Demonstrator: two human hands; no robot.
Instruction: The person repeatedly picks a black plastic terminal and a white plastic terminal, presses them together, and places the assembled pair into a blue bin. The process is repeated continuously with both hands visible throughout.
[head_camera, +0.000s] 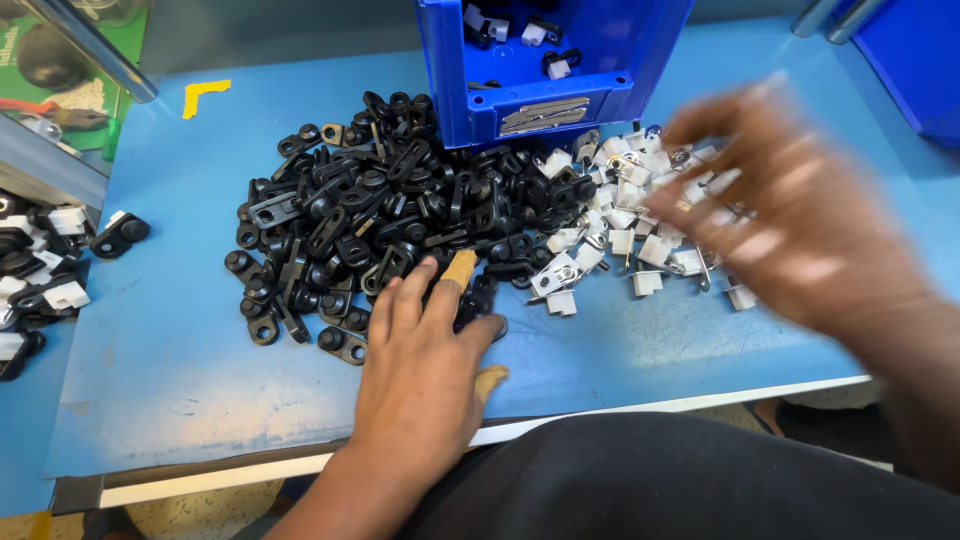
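black plastic clips (380, 215) lie heaped, glossy; left hand (425, 365) rests flat on them, right hand (800, 215) blurred, fingers spread.

Blue table (170, 360), black clip pile (370, 215), white clips (640, 215), blue bin (560, 60)

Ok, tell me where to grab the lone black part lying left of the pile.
Pinch the lone black part across its narrow middle, coming straight down from above. It lies flat on the blue mat with bare mat all round, so fingers can close on both long sides.
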